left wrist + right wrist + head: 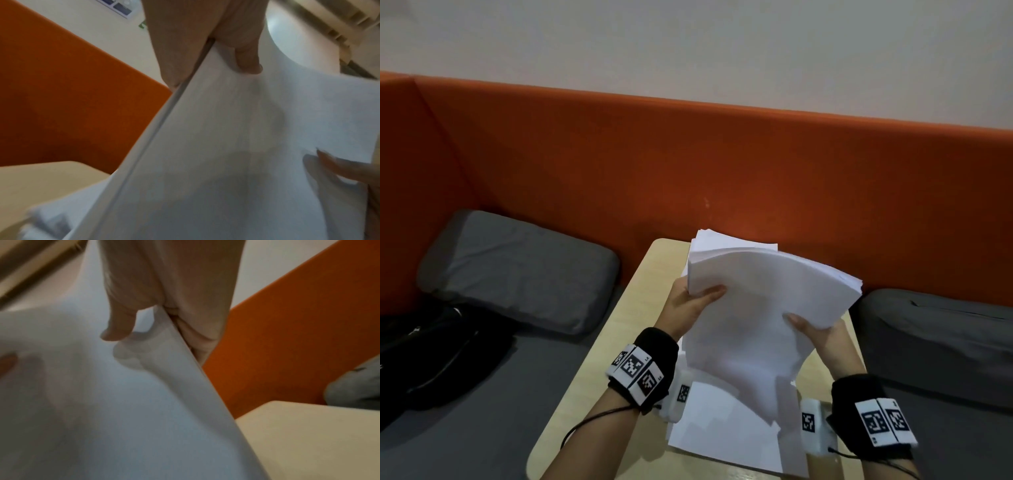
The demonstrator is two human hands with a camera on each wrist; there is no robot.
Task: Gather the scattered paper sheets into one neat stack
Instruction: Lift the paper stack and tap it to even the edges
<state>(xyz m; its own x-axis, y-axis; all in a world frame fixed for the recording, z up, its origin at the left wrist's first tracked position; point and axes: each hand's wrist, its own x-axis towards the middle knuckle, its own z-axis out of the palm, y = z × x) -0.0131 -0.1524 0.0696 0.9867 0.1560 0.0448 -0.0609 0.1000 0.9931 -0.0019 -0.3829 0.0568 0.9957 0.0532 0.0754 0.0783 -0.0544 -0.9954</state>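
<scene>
A: What lies nearest?

B: Loose white sheets (726, 442) flat on the pale worktop (592, 383), at its near end. I cannot count them; a few edges overlap.

A: And the hands?

B: Two, each with a black wristband carrying black-and-white markers. The left hand (690, 305) takes the left edge of the lifted stack of paper (756, 308), thumb on top, fingers underneath. The right hand (816, 334) takes the right edge the same way. So each grip is clamped on that one stack.

A: Where is the stack?

B: Raised above the worktop, bowed upward between the two hands, its far edges fanned and uneven.

A: What do the wrist cameras add?

B: The left wrist view shows the stack's (226, 146) side edge as a thin band pinched between thumb and fingers (179, 48), with the other hand's fingertips at the far right. The right wrist view shows its thumb (119, 324) on the top sheet and a cushion corner (355, 386). Both are blurred.

A: Farther off?

B: Only the head view shows two gray cushions, one left (517, 270), one right (941, 342), a black bag (431, 349) at far left, and the orange backrest (688, 164) under a pale wall.
</scene>
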